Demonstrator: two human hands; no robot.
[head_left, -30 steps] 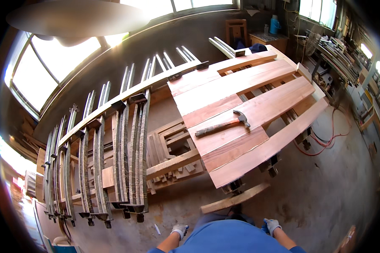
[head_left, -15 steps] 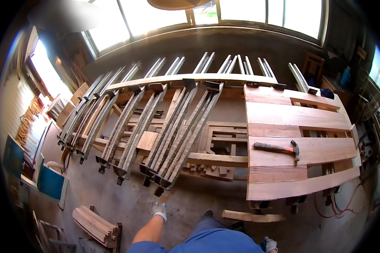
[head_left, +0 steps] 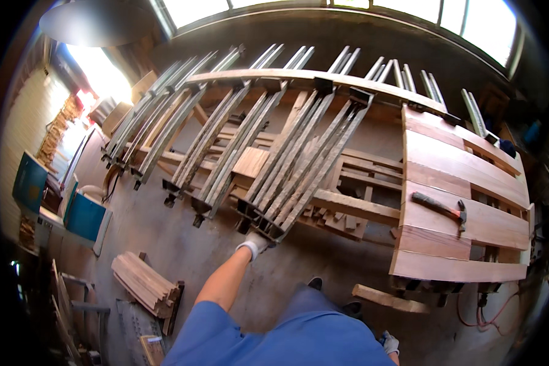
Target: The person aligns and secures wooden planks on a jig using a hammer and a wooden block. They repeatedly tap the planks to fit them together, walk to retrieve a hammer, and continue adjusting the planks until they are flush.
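My left hand point(head_left: 255, 244), in a white glove, reaches to the near end of a long metal bar clamp point(head_left: 314, 177) and is closed around its dark end fitting; the fingertips are partly hidden there. This clamp lies in a row of similar clamps sloping toward me across a wooden support. My right hand point(head_left: 390, 346), also gloved, hangs low beside my body with curled fingers. Something small, dark and bluish shows at it, but I cannot make out what. A claw hammer point(head_left: 440, 205) with a dark handle rests on the wooden panel point(head_left: 463, 216) at right, away from both hands.
A long pale rail point(head_left: 311, 80) runs across the clamps' far part. One loose timber point(head_left: 389, 299) lies on the floor near my feet. Stacked wooden strips point(head_left: 143, 282) stand at lower left, near teal panels point(head_left: 85, 215). A reddish hose point(head_left: 485, 322) trails under the panel.
My left hand has moved forward and up from over the floor onto the clamp's near end. The view has shifted, so the bench appears farther right and higher. The right hand stays low.
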